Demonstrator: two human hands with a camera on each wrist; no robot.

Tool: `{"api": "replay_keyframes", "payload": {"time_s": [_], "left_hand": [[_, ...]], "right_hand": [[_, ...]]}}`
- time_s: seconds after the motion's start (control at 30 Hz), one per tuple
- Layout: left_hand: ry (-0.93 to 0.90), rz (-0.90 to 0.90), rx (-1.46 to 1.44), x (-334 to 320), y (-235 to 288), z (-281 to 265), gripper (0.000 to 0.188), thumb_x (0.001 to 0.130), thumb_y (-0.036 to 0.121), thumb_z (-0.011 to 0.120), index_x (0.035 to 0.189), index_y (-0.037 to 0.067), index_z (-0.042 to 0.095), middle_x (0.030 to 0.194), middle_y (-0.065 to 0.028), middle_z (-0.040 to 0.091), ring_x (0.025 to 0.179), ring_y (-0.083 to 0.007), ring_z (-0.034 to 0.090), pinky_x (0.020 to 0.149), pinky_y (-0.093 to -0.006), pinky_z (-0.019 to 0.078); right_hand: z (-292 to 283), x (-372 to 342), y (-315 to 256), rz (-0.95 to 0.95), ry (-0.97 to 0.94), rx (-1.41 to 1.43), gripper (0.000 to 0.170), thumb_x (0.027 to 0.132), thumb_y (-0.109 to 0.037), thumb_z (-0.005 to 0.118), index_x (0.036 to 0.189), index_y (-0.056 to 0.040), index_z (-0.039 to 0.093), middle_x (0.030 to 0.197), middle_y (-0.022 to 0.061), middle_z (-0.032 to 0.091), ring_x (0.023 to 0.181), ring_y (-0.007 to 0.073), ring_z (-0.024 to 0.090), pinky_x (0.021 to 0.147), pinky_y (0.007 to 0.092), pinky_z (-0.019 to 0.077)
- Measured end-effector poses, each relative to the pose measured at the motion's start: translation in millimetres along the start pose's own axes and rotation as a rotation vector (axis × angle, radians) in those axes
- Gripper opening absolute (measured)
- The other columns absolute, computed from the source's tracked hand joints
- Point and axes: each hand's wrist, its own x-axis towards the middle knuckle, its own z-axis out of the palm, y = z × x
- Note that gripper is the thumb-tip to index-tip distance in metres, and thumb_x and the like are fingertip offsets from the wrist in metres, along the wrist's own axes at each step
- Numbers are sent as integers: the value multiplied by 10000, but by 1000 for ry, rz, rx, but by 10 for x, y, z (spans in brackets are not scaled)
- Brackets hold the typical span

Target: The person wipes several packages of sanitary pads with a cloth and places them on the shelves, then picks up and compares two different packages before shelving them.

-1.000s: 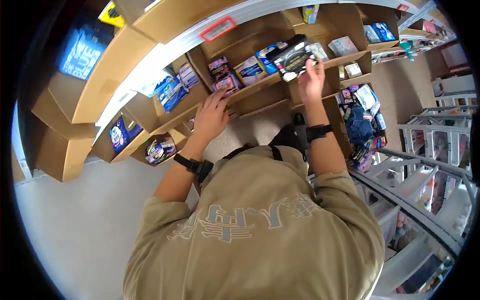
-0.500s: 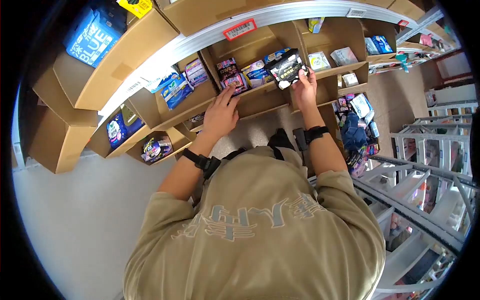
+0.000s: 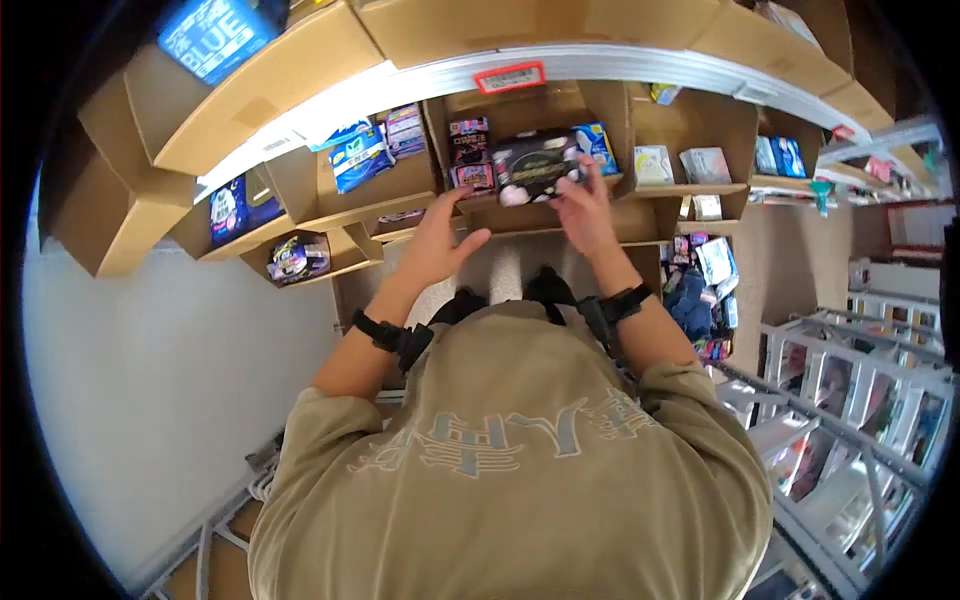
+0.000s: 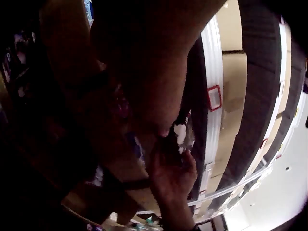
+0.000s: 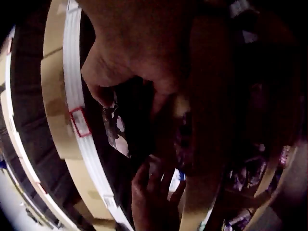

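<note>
Your right hand [image 3: 583, 215] grips a black, flower-printed rectangular pack [image 3: 538, 168] at an open brown cardboard bin [image 3: 570, 105]. Your left hand [image 3: 436, 245], thumb spread, is near the small pink-and-black packs [image 3: 470, 150] at the bin's left side.

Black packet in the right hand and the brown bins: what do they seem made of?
Black packet: probably plastic film, semi-gloss, from its faint sheen; blur leaves this open. Brown bins: apparently matte cardboard, from their dull tan panels and folded edges.
</note>
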Motion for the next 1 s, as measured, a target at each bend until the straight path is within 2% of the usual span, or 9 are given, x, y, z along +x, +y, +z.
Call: {"api": "replay_keyframes", "payload": {"time_s": [0.03, 0.1, 0.23, 0.33, 0.4, 0.53, 0.8, 0.83, 1.0], "left_hand": [[20, -9, -2, -33, -25, -4, 490, 876, 160, 685, 1292, 41, 456, 1350, -151, 491, 1224, -283, 525, 954, -442, 475], [155, -75, -790, -144, -120, -28, 548, 883, 71, 688, 1338, 33, 384, 1298, -169, 517, 1157, -235, 569, 920, -388, 500], [502, -13, -776, -395, -508, -380, 543, 887, -19, 653, 1336, 38, 353, 1253, -126, 553, 1086, -178, 579, 870, -311, 523], [630, -393, -811, -784, -743, -830, 474, 904, 86, 683, 1281, 57, 398, 1155, -97, 597, 997, -147, 603, 744, -273, 540], [672, -380, -814, -1013, -1003, -1038, 466, 903, 104, 690, 1269, 62, 405, 1135, -86, 604, 982, -137, 604, 722, -264, 537], [691, -318, -845, -1400, -1391, -1366, 453, 901, 118, 696, 1253, 69, 414, 1123, -70, 610, 948, -118, 599, 695, -252, 534], [726, -387, -999, -2071, -1737, -1801, 552, 869, 83, 715, 1328, 65, 408, 1201, -62, 591, 1041, -133, 588, 763, -268, 537], [726, -400, -1002, -2178, -1836, -1849, 525, 868, 92, 706, 1326, 110, 451, 1218, 7, 574, 1052, -140, 583, 817, -327, 528], [864, -466, -1040, -2588, -2220, -2126, 425, 872, 137, 678, 1269, 82, 536, 1124, -7, 626, 985, -147, 609, 810, -340, 506]], "right_hand": [[158, -28, 67, 24, -51, -68, 519, 846, -38, 689, 1291, -132, 441, 1235, 19, 502, 1075, 160, 548, 827, 335, 503], [411, -14, 330, 37, -151, -201, 580, 831, -57, 719, 1326, -99, 419, 1271, 36, 489, 1115, 165, 519, 886, 318, 474], [1001, 3, 811, 30, -430, -536, 709, 830, -198, 774, 1377, -22, 359, 1321, 126, 489, 1237, 229, 469, 1055, 364, 376], [1256, 59, 1175, -8, -602, -811, 651, 882, -237, 720, 1390, -30, 370, 1380, 153, 473, 1267, 268, 471, 1066, 394, 371], [1477, 22, 1232, -308, -686, -1552, 616, 902, -312, 680, 1370, -18, 409, 1383, 212, 470, 1269, 351, 472, 1063, 419, 382], [1499, 91, 1569, -580, -671, -1711, 522, 879, -233, 660, 1318, -12, 481, 1309, 204, 505, 1216, 391, 494, 1035, 451, 406], [1916, 81, 1831, -365, -492, -1865, 470, 868, -171, 631, 1283, 9, 505, 1306, 188, 504, 1187, 395, 505, 994, 442, 449], [2079, 100, 1922, -454, -558, -1806, 476, 862, -165, 631, 1287, 6, 505, 1333, 185, 496, 1212, 392, 495, 1006, 436, 445], [3030, 163, 2553, -732, -979, -1632, 579, 836, -190, 651, 1358, -15, 471, 1502, 163, 368, 1394, 333, 357, 1125, 466, 335]]}}
